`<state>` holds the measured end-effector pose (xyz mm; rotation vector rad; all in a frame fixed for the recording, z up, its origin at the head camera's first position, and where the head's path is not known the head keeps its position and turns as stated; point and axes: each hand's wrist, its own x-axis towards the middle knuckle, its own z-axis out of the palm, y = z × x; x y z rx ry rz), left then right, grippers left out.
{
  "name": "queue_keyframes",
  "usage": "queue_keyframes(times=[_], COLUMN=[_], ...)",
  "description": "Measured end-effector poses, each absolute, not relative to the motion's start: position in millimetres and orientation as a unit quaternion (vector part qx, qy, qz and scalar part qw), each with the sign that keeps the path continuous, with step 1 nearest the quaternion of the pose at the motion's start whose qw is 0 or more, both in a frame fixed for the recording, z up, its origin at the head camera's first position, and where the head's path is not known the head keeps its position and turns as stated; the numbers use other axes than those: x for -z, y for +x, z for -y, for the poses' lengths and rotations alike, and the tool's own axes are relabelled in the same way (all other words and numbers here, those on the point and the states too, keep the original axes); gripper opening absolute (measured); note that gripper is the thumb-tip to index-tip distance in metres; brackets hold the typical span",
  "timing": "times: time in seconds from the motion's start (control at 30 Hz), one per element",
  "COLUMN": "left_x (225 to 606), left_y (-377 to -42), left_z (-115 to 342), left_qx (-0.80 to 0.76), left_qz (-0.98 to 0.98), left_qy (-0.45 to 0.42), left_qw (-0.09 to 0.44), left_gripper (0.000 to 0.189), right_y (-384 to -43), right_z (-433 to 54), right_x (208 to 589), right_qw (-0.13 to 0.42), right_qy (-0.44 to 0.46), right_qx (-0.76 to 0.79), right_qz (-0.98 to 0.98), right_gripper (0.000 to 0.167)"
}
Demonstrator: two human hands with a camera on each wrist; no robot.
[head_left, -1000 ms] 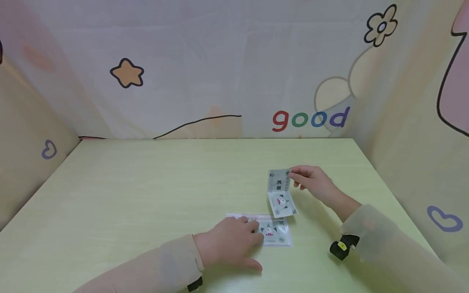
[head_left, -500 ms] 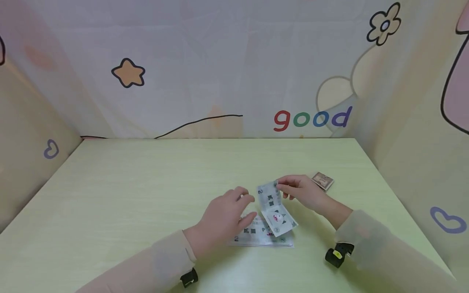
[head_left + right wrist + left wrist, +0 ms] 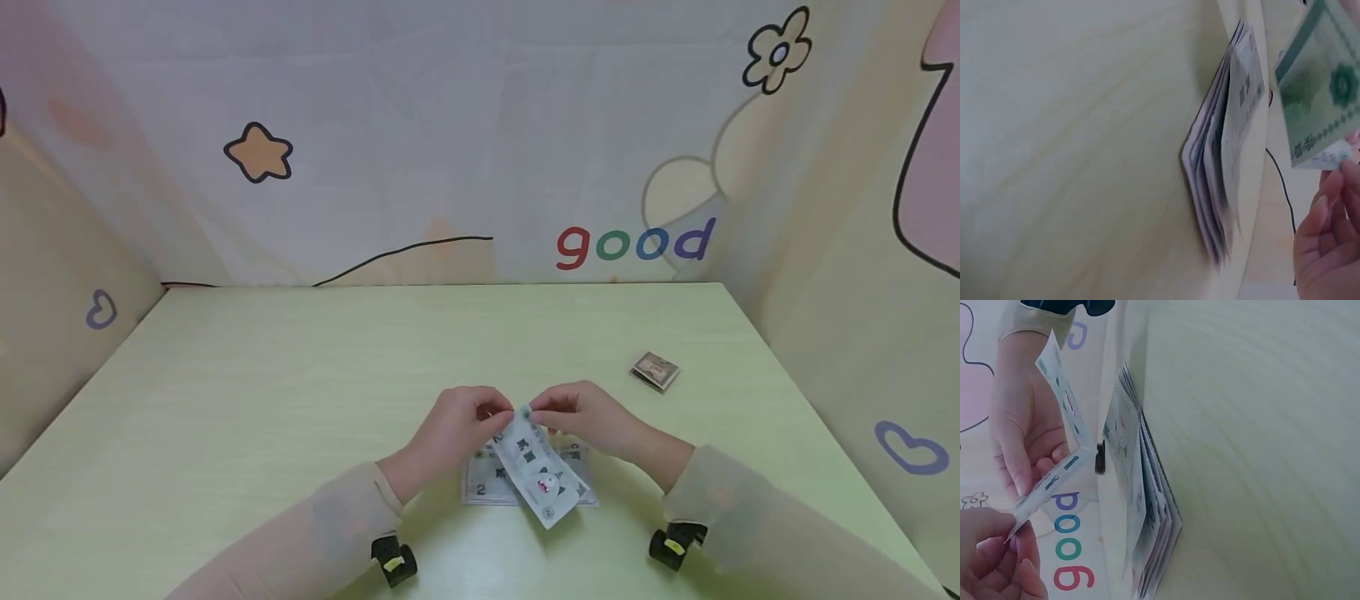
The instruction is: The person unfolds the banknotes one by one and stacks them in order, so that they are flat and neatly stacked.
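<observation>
A creased play banknote (image 3: 536, 467) with a cartoon face and a "2" hangs tilted between the hands. My left hand (image 3: 453, 425) pinches its upper left corner, my right hand (image 3: 596, 421) the upper right corner. Below it, a stack of similar notes (image 3: 483, 487) lies on the table, partly covered by the held note. From the left wrist, the held note (image 3: 1054, 478) shows a bend across its middle, and the stack (image 3: 1141, 494) stands out as several layers. The right wrist view shows the held note's green back (image 3: 1319, 90).
A small folded brown note (image 3: 656, 371) lies on the pale wooden table (image 3: 300, 375), beyond the right hand. Printed cloth walls (image 3: 375, 125) enclose the table at the back and both sides.
The right hand has brought the note left and nearer, over the stack. The left hand has lifted off the stack and taken the note's other corner. The brown note has come into sight.
</observation>
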<state>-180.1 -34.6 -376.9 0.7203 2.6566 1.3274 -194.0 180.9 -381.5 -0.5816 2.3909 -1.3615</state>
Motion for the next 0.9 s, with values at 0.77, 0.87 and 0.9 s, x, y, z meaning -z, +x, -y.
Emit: queue_keyframes(times=[0.77, 0.87, 0.9], left_x=[393, 394, 394], left_y=[-180, -178, -177], left_z=[72, 73, 73], left_qx=[-0.542, -0.528, -0.521], left_qz=[-0.819, -0.82, -0.823], left_qy=[0.052, 0.062, 0.067], left_qw=[0.18, 0.211, 0.215], left_gripper=[0.01, 0.009, 0.01], right_y=[-177, -177, -177], right_z=[-222, -223, -223], right_x=[380, 380, 380], right_qw=[0.209, 0.205, 0.203], right_qy=[-0.135, -0.143, -0.146], right_qx=[0.468, 0.46, 0.455], right_qz=[-0.848, -0.852, -0.855], right_gripper=[0.025, 0.021, 0.02])
